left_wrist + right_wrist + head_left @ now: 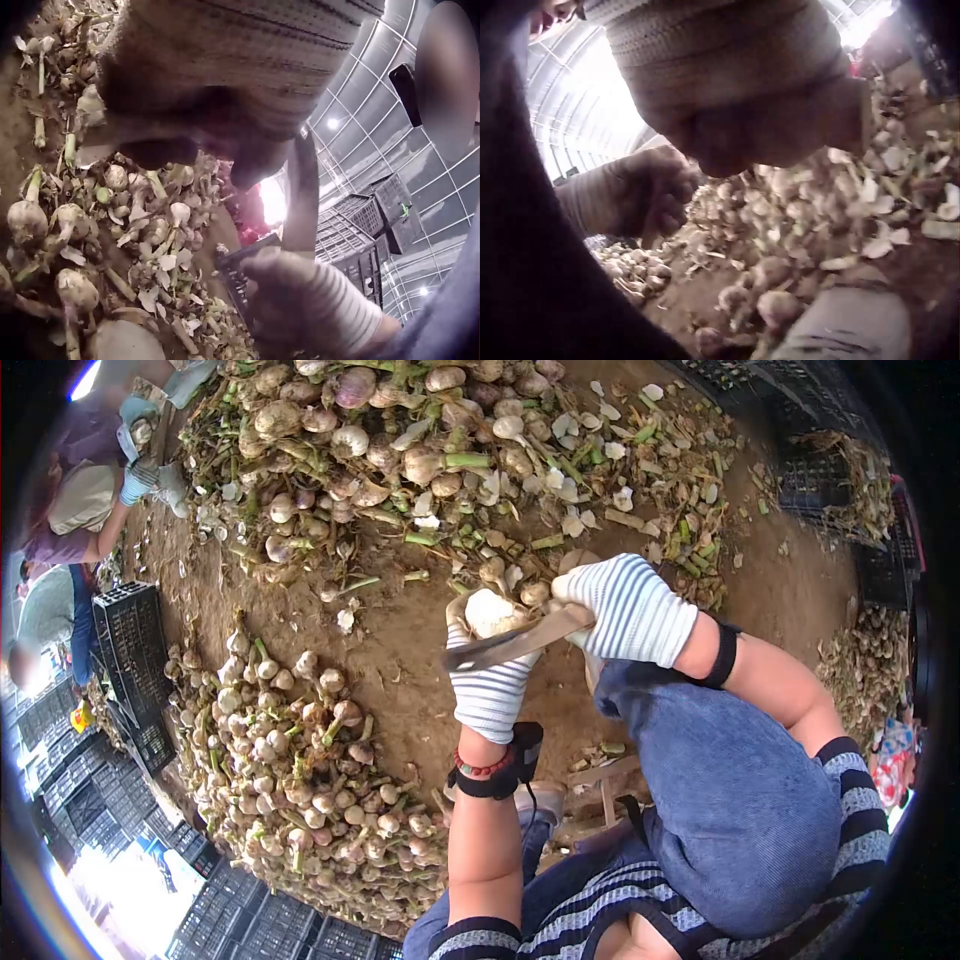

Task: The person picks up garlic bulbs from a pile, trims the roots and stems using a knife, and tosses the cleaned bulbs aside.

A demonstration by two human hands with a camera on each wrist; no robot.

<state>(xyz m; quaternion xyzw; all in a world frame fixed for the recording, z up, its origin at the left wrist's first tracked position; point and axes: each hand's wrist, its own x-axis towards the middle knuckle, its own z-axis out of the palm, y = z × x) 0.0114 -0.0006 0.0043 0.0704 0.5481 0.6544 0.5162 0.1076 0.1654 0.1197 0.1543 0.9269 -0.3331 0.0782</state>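
Observation:
In the head view my left hand (490,698), in a striped knit glove, holds a white garlic bulb (494,610) with its fingers around it. My right hand (632,610), gloved the same way, grips a knife (508,644) with a dark, worn, slightly curved blade. That blade crosses over the left hand just below the bulb. From the left wrist, the right hand (311,300) appears below the upright blade (303,195). The right wrist view has the left hand (649,191) beyond the dim right glove (735,90).
A heap of untrimmed garlic (350,450) with stalks and peelings lies ahead. Trimmed bulbs (290,760) are piled to my left. Black crates (130,650) stand at the left, and another crate (815,485) at the right. Another gloved person (95,500) works at the far left.

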